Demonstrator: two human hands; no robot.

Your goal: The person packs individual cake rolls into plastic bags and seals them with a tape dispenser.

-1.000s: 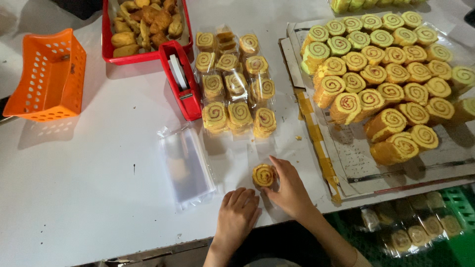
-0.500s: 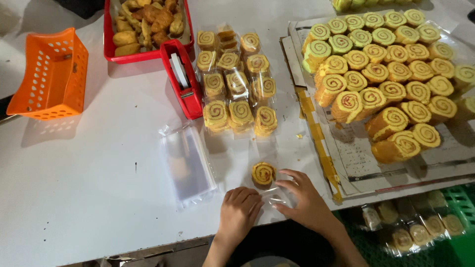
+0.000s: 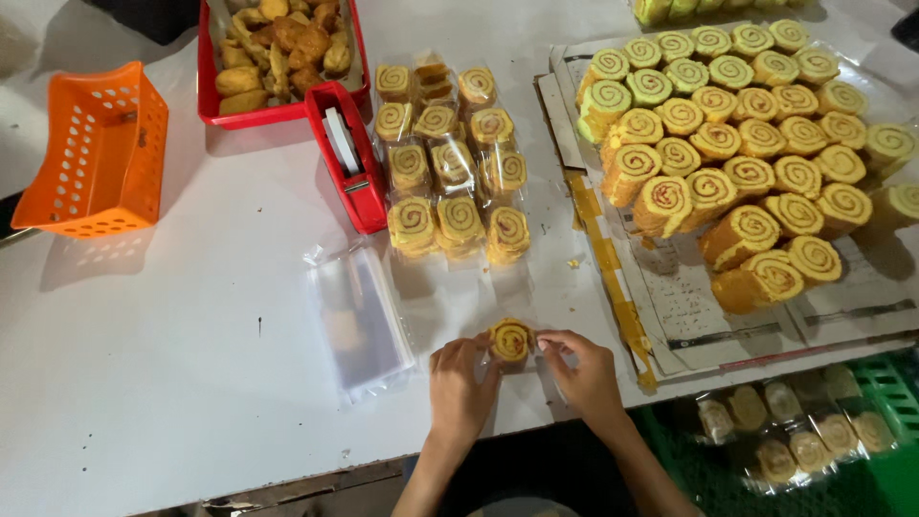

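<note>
Between left hand point(image 3: 461, 383) and right hand point(image 3: 586, 371), both pinched on it from either side: swirl cake slice point(image 3: 510, 340), flat on white surface point(image 3: 172, 364), fingertips ahead, spare clear bags point(image 3: 359, 321) just left.

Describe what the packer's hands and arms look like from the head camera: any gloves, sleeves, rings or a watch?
Both hands are bare: no gloves on the left hand or the right hand. No ring, watch or band shows on the fingers or wrists. The forearms are uncovered as far as the bottom edge of the picture, so no sleeve is in view. Fingernails look short and unpainted, though they are small in this view.
</note>
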